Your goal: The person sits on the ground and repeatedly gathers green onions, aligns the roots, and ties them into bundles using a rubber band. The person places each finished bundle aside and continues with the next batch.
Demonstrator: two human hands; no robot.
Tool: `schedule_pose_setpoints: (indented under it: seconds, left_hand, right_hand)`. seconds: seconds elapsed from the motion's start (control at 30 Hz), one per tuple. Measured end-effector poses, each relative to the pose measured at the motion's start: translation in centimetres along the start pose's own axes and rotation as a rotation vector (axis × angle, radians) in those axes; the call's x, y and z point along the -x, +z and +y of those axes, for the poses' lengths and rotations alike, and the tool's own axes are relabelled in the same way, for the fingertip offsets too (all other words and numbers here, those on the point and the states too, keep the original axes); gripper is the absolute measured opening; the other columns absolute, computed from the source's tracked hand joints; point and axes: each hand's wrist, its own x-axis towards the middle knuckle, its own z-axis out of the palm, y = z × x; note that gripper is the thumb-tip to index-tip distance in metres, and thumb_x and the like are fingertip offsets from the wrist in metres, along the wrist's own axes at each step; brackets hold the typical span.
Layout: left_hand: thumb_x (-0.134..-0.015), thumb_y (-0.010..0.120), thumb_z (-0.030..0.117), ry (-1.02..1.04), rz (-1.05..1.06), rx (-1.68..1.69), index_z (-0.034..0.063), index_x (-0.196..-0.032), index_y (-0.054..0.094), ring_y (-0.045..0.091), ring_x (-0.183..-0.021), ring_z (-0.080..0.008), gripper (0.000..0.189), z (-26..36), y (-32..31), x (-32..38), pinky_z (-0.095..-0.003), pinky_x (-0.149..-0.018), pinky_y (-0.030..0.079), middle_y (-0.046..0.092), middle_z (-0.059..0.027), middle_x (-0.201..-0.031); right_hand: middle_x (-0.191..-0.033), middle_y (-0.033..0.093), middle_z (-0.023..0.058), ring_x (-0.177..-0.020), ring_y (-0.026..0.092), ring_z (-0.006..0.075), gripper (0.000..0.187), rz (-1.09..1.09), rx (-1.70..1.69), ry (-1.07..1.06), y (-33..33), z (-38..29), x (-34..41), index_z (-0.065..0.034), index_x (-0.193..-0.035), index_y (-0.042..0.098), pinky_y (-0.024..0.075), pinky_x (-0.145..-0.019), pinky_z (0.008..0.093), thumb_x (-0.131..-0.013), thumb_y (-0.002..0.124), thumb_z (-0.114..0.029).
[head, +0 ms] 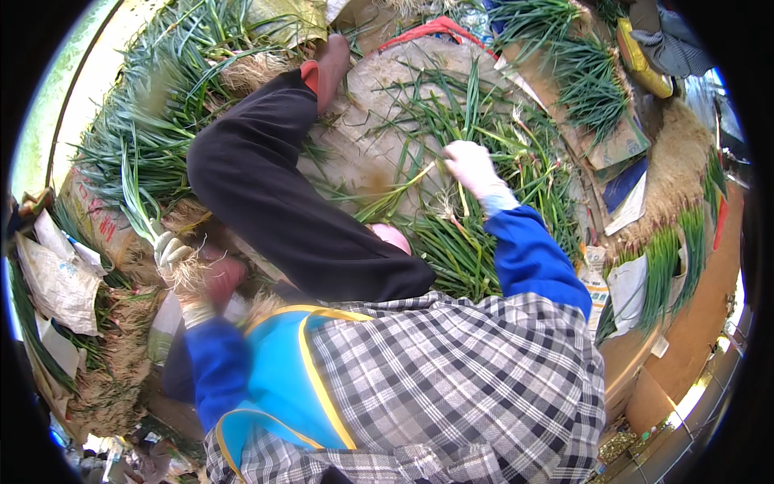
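Observation:
My left hand (174,249), in a pale glove, grips a few green onion stalks (136,202) near their white roots. The leaves point up and away, and the roots hang over my fingers. My right hand (473,168), in a white glove, is curled over a pile of loose green onion leaves and stalks (526,163) on a grey ground sheet (387,115). Its fingertips are hidden, so whether it holds a stalk cannot be told. Beside my bent leg (314,212) lies another heap of green onions (456,254).
A large heap of green onions (151,115) lies left of my leg. Bundled green onions (589,91) rest on cardboard (617,142) at the upper right, near someone's grey patterned sleeve (671,48). Rooted bundles (662,254) stand at right; more rooted bundles (115,375) lie at lower left.

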Motion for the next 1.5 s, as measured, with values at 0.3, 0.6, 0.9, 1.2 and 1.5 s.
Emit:
schedule_pose_setpoints:
  seconds: [0.3, 0.6, 0.9, 1.2, 1.5]
  left_hand:
    - [-0.099, 0.037, 0.015, 0.016, 0.074, -0.08, -0.0048, -0.123, 0.047, 0.038, -0.05, -0.006, 0.033, 0.1, -1.7, -1.0, -0.0222, -0.053, 0.036, 0.038, 0.0035, -0.061]
    - [-0.097, 0.039, 0.011, 0.079, 0.135, -0.136, 0.0054, -0.128, 0.044, 0.03, -0.048, -0.0034, 0.032, -1.6, -4.1, -2.1, -0.0187, -0.046, 0.029, 0.029, 0.005, -0.06]
    - [-0.094, 0.049, 0.018, 0.253, 0.38, -0.341, 0.0061, -0.116, 0.055, 0.038, -0.05, -0.0049, 0.026, -6.7, 3.1, -2.0, -0.0193, -0.048, 0.035, 0.042, 0.0049, -0.063]
    - [-0.085, 0.065, 0.015, 0.322, 0.442, -0.473, 0.0084, -0.097, 0.061, 0.053, -0.064, -0.0088, 0.015, -6.7, -2.4, -4.3, -0.0213, -0.052, 0.044, 0.06, 0.0011, -0.077]
    - [-0.083, 0.067, 0.012, 0.348, 0.566, -0.531, 0.0037, -0.093, 0.062, 0.062, -0.073, -0.0136, 0.013, -5.4, -12.2, -5.3, -0.0262, -0.058, 0.051, 0.065, -0.0042, -0.084]
  right_hand:
    - [-0.077, 0.057, 0.0085, -0.079, 0.057, 0.027, 0.01, -0.017, 0.016, -0.172, 6.9, -0.6, -0.5, -0.01, -0.076, 0.059, 0.0442, -0.071, 0.0367, -0.074, 0.062, -0.019]
    - [-0.082, 0.06, 0.0053, -0.073, 0.057, 0.0144, 0.015, 0.487, -1.734, 0.386, -12.0, 4.2, 9.5, -0.0033, -0.102, 0.057, 0.048, -0.07, 0.0274, -0.089, 0.06, -0.011]
    - [-0.092, 0.06, 0.0076, -0.077, 0.056, 0.0165, 0.015, 0.432, -1.818, -0.243, -22.3, -9.7, -4.0, -0.0011, -0.102, 0.061, 0.0467, -0.073, 0.0291, -0.088, 0.06, -0.008]
    - [-0.065, 0.063, 0.0102, -0.061, 0.063, 0.0253, 0.024, 0.165, -0.325, -0.465, -13.7, -35.3, -16.0, -0.009, -0.081, 0.061, 0.0484, -0.059, 0.0364, -0.083, 0.062, -0.033]
    - [-0.066, 0.062, 0.0159, -0.064, 0.062, 0.0338, 0.028, 0.045, -0.143, -0.582, 1.8, -40.3, -13.9, -0.0094, -0.078, 0.057, 0.0483, -0.059, 0.0435, -0.083, 0.057, -0.037]
